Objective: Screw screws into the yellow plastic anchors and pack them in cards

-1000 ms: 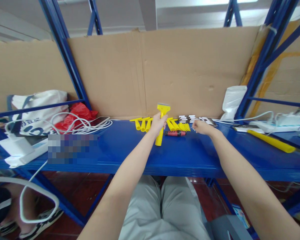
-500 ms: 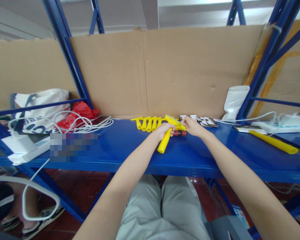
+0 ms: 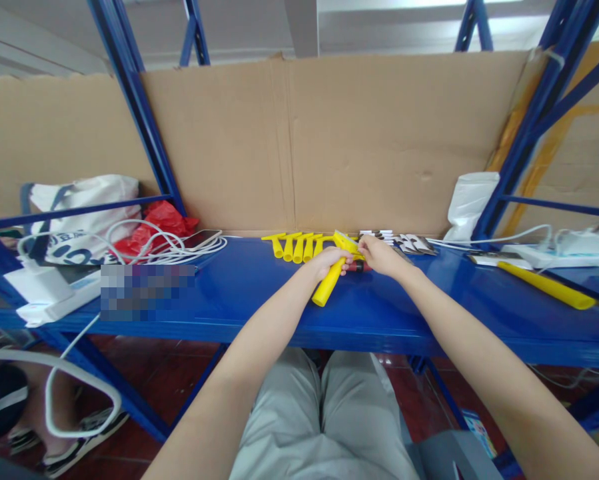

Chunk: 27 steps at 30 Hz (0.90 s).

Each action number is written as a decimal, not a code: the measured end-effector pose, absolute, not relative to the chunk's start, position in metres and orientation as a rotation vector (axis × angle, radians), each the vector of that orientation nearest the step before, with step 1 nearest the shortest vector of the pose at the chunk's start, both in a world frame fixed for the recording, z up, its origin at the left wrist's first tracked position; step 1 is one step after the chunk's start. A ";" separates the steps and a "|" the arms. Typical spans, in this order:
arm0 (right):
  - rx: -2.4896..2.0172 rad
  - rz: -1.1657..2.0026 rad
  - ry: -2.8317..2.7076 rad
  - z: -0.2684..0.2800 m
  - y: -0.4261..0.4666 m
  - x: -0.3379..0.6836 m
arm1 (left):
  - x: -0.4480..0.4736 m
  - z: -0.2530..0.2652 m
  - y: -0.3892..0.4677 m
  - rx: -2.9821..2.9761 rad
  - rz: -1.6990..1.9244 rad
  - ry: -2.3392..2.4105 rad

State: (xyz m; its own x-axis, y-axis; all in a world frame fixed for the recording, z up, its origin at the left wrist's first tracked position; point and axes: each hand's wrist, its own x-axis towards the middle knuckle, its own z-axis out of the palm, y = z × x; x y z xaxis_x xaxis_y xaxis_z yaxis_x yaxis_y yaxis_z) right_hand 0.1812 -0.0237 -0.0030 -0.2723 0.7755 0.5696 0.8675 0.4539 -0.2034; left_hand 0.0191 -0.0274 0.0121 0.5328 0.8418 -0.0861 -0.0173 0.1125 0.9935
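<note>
My left hand (image 3: 333,262) is closed around a yellow scraper (image 3: 328,283), its hollow handle end slanting down towards the shelf's front edge. My right hand (image 3: 379,257) pinches at the right end of the scraper's head, and its fingers hide that part. Behind and left of the hands, several more yellow scrapers (image 3: 298,249) lie side by side in a row. Under the hands lies a dark red and black cylindrical thing (image 3: 362,266), partly covered. Several small black-and-white packets (image 3: 414,244) are beyond my right hand.
Blue shelf (image 3: 259,293) backed by cardboard (image 3: 379,140). At left are a cloth bag (image 3: 86,227), red plastic (image 3: 162,223), white cables (image 3: 199,250) and a power strip (image 3: 69,300). On the right are a white pouch (image 3: 472,203) and a long yellow handle (image 3: 549,285). Another person's foot (image 3: 86,440) shows below left.
My right hand has shifted slightly left along the scraper's head, closer to my left hand. The left hand keeps its hold, and the handle has tilted very slightly.
</note>
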 end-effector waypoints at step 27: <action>-1.420 -0.146 -2.225 0.011 -0.044 0.173 | 0.016 0.009 -0.019 1.239 0.823 0.829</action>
State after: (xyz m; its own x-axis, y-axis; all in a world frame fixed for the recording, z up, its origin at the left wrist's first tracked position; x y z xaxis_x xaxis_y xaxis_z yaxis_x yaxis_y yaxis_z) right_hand 0.1731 -0.0437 0.0114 -0.3362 0.8229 0.4581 0.8757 0.4521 -0.1695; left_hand 0.0164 -0.0195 0.0095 0.4674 0.8800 -0.0846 -0.0783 0.1366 0.9875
